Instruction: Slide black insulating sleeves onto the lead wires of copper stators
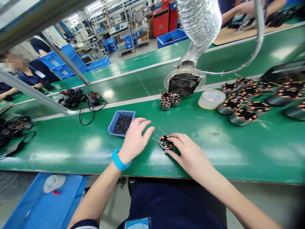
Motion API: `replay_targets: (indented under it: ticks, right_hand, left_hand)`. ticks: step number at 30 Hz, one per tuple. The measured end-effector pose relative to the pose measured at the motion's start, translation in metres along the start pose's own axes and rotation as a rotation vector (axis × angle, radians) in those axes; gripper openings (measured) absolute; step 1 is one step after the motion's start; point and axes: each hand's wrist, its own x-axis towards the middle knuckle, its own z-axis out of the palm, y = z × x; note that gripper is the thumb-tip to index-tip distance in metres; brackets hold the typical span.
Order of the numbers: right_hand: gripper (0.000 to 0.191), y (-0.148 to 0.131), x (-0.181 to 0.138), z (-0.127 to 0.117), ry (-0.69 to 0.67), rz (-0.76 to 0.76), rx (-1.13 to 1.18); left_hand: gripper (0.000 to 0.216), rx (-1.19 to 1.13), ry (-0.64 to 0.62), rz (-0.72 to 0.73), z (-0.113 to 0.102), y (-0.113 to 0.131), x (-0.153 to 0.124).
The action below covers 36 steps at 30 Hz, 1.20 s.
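A small round stator (166, 142) with copper windings and loose wire ends lies on the green bench (214, 146) in front of me. My right hand (188, 152) rests against its right side, fingers curled round it. My left hand (135, 138), with a blue wristband, hovers just left of the stator with fingers stretched out, beside a small blue tray (121, 122) holding several dark pins. It holds nothing.
Three more small stators (169, 100) stand farther back by a fan (184, 83) on a foil duct. Several larger stators (243, 106) and a tape roll (211, 98) lie at right. Cables (78, 100) at left. A blue bin (45, 203) sits below the bench. Other people work across the belt.
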Motion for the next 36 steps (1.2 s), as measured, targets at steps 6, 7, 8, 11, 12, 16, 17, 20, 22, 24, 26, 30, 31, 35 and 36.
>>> replay_targets:
  ticks: [6,7,8,11,12,16,17,20,22,24,26,30,31,35,36]
  right_hand:
    - [0.016,0.001,0.005,0.028,0.137,-0.009,0.193]
    - [0.013,0.000,0.005,0.031,0.163,-0.010,0.207]
    - [0.010,-0.001,0.005,0.033,0.188,-0.016,0.214]
    - [0.005,-0.003,0.005,0.037,0.245,-0.028,0.223]
    - [0.005,-0.003,0.005,0.038,0.253,-0.031,0.225]
    - [0.004,-0.001,0.004,0.039,0.252,-0.041,0.230]
    - [0.004,0.000,0.004,0.039,0.252,-0.043,0.232]
    - [0.004,0.000,0.004,0.039,0.250,-0.043,0.242]
    - [0.004,0.000,0.004,0.040,0.244,-0.038,0.250]
    - [0.005,0.000,0.004,0.040,0.241,-0.035,0.255]
    - [0.006,-0.001,0.005,0.039,0.243,-0.037,0.257]
    - [0.005,-0.002,0.005,0.039,0.232,-0.027,0.261]
    - [0.006,-0.002,0.005,0.039,0.231,-0.026,0.262]
    - [0.006,-0.001,0.004,0.041,0.238,-0.042,0.261]
    - [0.007,0.000,0.003,0.041,0.240,-0.051,0.260]
  left_hand:
    - [0.037,-0.356,-0.272,-0.114,0.030,0.013,0.006]
    - [0.036,-0.402,-0.305,-0.180,0.032,0.010,0.009]
    - [0.033,-0.465,-0.338,-0.245,0.034,0.008,0.012]
    - [0.026,-0.735,-0.396,-0.392,0.041,0.004,0.016]
    - [0.027,-0.829,-0.389,-0.427,0.043,0.004,0.016]
    - [0.034,-1.032,-0.332,-0.588,0.053,0.008,0.016]
    - [0.034,-1.043,-0.327,-0.621,0.055,0.010,0.016]
    - [0.030,-1.039,-0.259,-0.635,0.059,0.016,0.016]
    - [0.025,-0.952,-0.108,-0.544,0.061,0.023,0.013]
    - [0.023,-0.820,0.053,-0.432,0.062,0.030,0.007]
    - [0.024,-0.757,0.158,-0.387,0.062,0.033,0.000]
    - [0.027,-0.816,0.331,-0.469,0.056,0.026,-0.014]
    - [0.030,-0.803,0.345,-0.496,0.054,0.024,-0.017]
    - [0.027,-0.712,0.172,-0.504,0.051,0.023,-0.030]
    - [0.026,-0.703,0.145,-0.469,0.051,0.025,-0.031]
